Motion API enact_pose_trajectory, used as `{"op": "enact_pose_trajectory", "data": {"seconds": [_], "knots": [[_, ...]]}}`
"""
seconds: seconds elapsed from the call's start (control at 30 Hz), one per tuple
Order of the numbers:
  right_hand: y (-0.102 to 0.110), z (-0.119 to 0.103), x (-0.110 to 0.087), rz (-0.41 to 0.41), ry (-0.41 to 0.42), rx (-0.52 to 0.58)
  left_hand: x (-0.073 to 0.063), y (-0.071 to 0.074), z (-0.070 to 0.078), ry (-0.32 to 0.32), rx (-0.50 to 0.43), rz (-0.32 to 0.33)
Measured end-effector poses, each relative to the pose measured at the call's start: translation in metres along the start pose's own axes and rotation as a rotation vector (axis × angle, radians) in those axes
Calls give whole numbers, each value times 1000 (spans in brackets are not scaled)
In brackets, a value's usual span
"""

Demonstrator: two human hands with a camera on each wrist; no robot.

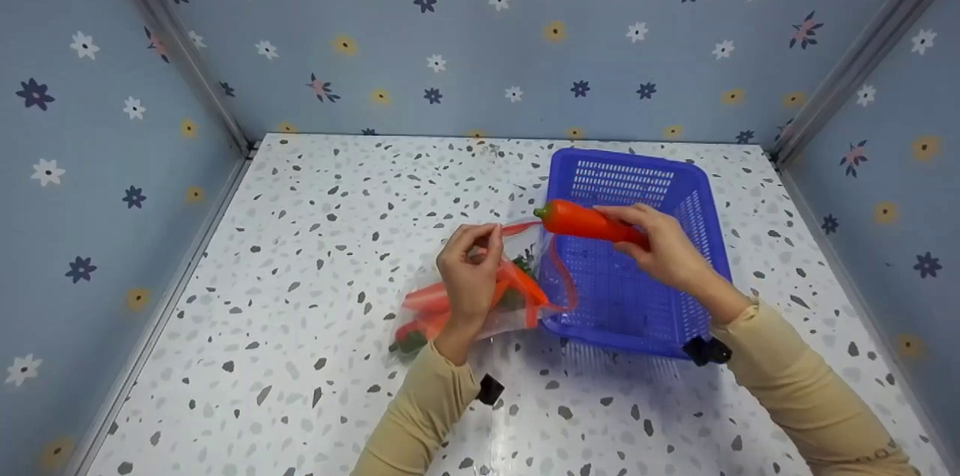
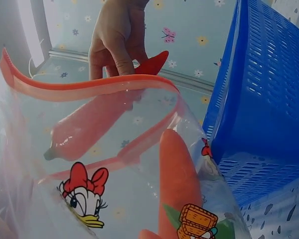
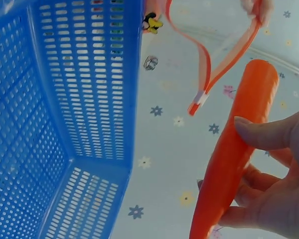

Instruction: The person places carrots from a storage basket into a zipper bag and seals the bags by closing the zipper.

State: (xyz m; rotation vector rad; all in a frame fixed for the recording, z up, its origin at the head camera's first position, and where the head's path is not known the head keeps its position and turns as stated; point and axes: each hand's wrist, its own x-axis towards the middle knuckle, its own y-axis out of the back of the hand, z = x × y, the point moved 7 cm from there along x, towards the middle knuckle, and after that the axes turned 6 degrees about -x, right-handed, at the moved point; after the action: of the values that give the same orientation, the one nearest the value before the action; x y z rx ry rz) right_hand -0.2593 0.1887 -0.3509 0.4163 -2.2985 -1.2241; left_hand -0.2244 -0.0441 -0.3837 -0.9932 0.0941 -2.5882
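Observation:
My right hand [image 1: 667, 247] holds a long red chili pepper [image 1: 574, 221] by its tapered end, its green stem facing left. It is above the left part of a blue basket, beside the mouth of a clear zip bag [image 2: 119, 191] with a red rim and cartoon prints. At that rim, thumb and fingers of my left hand [image 1: 469, 270] pinch the edge, and the mouth stands open. Inside the bag lie several red-orange vegetables, one long and upright [image 2: 179, 169] in the left wrist view. The left hand and forearm partly cover them.
The blue perforated basket [image 1: 622, 180] stands right of the bag, and the bag's mouth overlaps its left side. Both sit on a white speckled tabletop [image 1: 300, 236]. Flower-patterned panels [image 1: 480, 34] enclose the back and sides.

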Motion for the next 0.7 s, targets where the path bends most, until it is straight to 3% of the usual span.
{"op": "enact_pose_trajectory", "data": {"seconds": [0.1, 0.33, 0.5, 0.6, 0.7], "knots": [[-3, -7, -6, -44, -10, -17, 1, 0, 3, 1, 0, 0], [-16, -21, -18, -170, -35, -55, 6, 0, 30, 7, -20, 2], [-31, -30, -21, -247, -16, -74, 6, -1, 33, 4, -21, 5], [-39, -34, -21, -273, -4, -85, 3, 0, 21, -9, -20, 9], [-44, -39, -18, -283, 8, -92, 3, 1, 18, -8, -16, 11]]}}
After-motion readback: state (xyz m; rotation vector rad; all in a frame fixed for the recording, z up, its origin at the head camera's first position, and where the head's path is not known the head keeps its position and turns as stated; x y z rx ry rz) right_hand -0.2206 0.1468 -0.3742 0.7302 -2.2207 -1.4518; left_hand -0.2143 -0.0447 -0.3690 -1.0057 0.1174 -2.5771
